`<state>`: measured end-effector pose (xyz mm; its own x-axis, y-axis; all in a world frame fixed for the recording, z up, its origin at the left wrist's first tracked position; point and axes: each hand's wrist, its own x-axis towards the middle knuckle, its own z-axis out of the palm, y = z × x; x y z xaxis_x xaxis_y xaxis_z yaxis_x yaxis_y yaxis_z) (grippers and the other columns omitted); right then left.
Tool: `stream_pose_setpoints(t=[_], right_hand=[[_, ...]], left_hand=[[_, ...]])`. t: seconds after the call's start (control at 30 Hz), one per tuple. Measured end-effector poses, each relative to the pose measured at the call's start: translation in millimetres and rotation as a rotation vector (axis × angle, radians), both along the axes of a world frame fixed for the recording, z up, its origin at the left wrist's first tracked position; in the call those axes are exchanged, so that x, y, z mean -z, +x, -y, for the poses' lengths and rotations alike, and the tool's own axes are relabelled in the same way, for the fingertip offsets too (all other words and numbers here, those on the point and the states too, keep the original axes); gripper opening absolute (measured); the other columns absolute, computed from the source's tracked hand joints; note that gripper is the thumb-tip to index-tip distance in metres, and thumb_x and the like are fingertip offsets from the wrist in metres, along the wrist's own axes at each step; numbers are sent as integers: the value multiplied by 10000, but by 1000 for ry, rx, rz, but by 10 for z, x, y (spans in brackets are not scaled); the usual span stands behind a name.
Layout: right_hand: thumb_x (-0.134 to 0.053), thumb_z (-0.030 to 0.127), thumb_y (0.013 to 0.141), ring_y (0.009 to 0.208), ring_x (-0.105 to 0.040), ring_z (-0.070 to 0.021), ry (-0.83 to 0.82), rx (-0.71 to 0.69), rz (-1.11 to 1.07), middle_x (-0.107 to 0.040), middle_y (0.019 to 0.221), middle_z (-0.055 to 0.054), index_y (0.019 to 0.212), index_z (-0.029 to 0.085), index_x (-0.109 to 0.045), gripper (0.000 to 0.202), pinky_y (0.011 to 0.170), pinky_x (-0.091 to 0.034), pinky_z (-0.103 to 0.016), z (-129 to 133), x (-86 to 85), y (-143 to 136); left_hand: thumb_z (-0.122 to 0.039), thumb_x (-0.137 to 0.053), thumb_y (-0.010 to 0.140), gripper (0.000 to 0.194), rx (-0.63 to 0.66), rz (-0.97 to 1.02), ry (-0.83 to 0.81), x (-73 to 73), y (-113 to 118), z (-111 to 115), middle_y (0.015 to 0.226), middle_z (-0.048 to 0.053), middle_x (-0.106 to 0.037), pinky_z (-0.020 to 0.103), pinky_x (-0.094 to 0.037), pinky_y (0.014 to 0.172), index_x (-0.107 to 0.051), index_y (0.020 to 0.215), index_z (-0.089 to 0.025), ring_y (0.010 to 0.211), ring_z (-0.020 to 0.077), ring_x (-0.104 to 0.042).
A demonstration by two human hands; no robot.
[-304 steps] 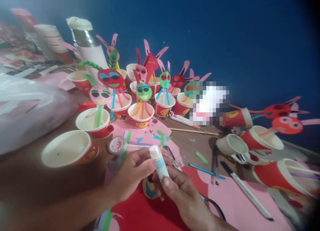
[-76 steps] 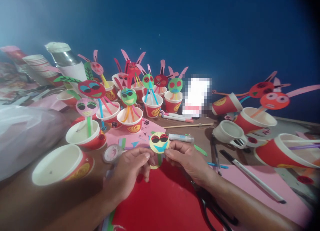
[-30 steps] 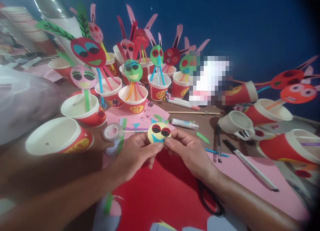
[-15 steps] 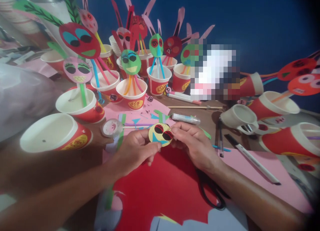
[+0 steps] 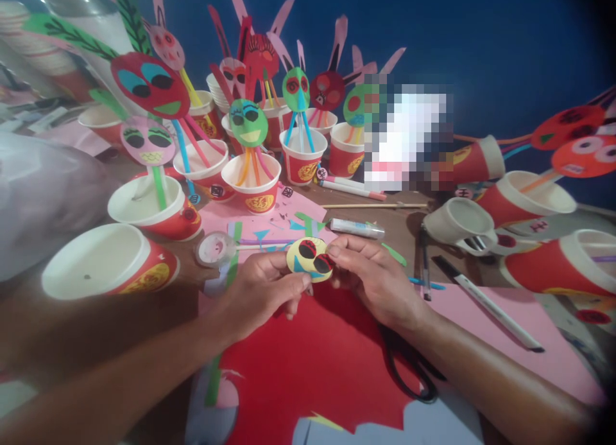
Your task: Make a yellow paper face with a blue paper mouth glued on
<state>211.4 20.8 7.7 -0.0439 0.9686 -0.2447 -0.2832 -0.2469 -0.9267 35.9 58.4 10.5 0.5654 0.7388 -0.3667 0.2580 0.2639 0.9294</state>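
A yellow paper face with two dark, red-rimmed eyes and a blue triangle is held between both hands near the middle of the view. My left hand pinches its left and lower edge, the thumb lying on the front. At its right edge are the closed thumb and fingers of my right hand. Beneath the hands lies a large sheet of red paper with a ragged lower edge. Black-handled scissors rest partly under my right forearm.
Paper cups with paper faces on straws stand behind the hands. A glue stick, white mug, marker and tape roll lie around. A person's pale sleeve is at the left.
The yellow face is tilted slightly, its right side a little lower. The hands stay nearly in place, and the surroundings have shifted slightly in the view.
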Motion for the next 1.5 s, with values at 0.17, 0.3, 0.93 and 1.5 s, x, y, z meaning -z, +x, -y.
stream_pose_setpoints(t=[0.17,0.3,0.93,1.5], right_hand=[[-593,303,803,482,-466,-61,-26,-8,24,-562,536,50,645,169,-585,207,489,-341,-189,-12,-12,-7],[-595,333,812,475,-434,-61,-39,-20,65,-549,526,53,655,168,-579,227,489,-324,-193,-8,-38,-34],[-623,259,805,666,-558,-124,339,153,575,-612,756,10,820,222,-567,69,620,-460,-230,74,-63,-134],[-611,205,822,708,-581,-116,445,116,864,-623,780,32,844,246,-561,68,667,-451,-215,132,-16,-107]], left_hand=[[-316,-568,809,175,31,48,18,-11,-28,3,465,-33,-538,235,-333,491,-637,753,-165,445,86,-459],[-337,-577,811,193,49,120,-6,-10,-44,14,476,-30,-538,240,-329,495,-634,757,-161,450,88,-457],[-289,-575,812,171,-182,213,7,55,13,-8,546,-16,-558,227,-411,477,-633,761,-137,479,97,-498],[-384,-587,795,227,-115,228,-61,63,5,-13,574,-26,-576,222,-408,483,-586,715,-172,508,100,-516]])
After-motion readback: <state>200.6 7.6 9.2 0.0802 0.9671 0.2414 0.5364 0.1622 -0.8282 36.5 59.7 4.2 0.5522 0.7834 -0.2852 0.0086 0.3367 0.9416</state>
